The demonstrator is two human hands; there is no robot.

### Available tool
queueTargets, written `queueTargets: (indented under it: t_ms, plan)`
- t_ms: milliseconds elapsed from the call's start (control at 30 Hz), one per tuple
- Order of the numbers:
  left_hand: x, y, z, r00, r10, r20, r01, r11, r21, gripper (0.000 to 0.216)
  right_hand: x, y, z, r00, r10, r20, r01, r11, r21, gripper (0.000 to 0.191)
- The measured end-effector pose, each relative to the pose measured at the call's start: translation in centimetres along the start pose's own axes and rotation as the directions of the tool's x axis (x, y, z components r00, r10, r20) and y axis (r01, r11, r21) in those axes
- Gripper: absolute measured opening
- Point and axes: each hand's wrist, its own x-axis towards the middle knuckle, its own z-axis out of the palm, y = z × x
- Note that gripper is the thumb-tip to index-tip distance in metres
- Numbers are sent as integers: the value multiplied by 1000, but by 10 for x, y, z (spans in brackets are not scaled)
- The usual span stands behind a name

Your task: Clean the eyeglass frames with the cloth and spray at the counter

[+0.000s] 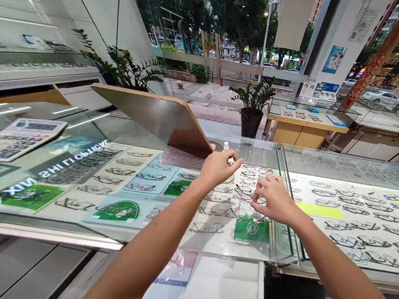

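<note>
My left hand point(219, 168) is above the glass display counter point(252, 150), its fingers closed around a small white bottle point(231, 161). A white nozzle-like top point(226, 146) shows just behind the fingers. To its right, my right hand point(272, 198) hangs over the counter with curled fingers, thumb and forefinger toward the left. Dark-framed eyeglasses point(243, 192) appear beside its fingertips; whether they are held or lie below the glass I cannot tell. Rows of eyeglasses point(207, 227) lie under the glass, near a green card point(252, 229).
A tilted mirror-like board point(160, 117) stands on the counter left of my hands. A printed sheet point(15, 137) lies farther left. Another glass case point(361, 169) adjoins on the right. Below is an open white drawer point(223, 290). A potted plant point(251, 121) stands beyond.
</note>
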Motion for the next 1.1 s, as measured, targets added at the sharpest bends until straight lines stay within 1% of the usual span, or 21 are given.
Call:
queueTargets:
  t_ms: [233,300,433,633,833,967,1100]
  plan:
    - [-6,9,1,994,72,78,-74,997,16,29,0,-5,5,995,10,99,-8,1000,-19,15]
    - [-7,11,2,989,96,112,-99,995,28,28,0,-6,4,994,11,107,-7,999,-41,16]
    - [-7,12,5,973,146,181,-157,987,45,27,-2,-8,1,997,8,83,-3,998,-59,22]
    - [-7,9,12,907,271,321,-309,949,71,20,-2,-6,5,991,26,133,-13,995,-94,22]
    - [-7,5,20,882,294,369,-354,929,105,20,0,-5,8,986,29,164,-14,995,-94,21]
    - [-6,3,25,836,342,429,-420,902,99,17,0,-4,6,985,36,171,-22,996,-84,22]
    - [-8,3,30,797,356,488,-462,880,112,17,-1,-2,1,985,48,166,-42,998,-38,21]
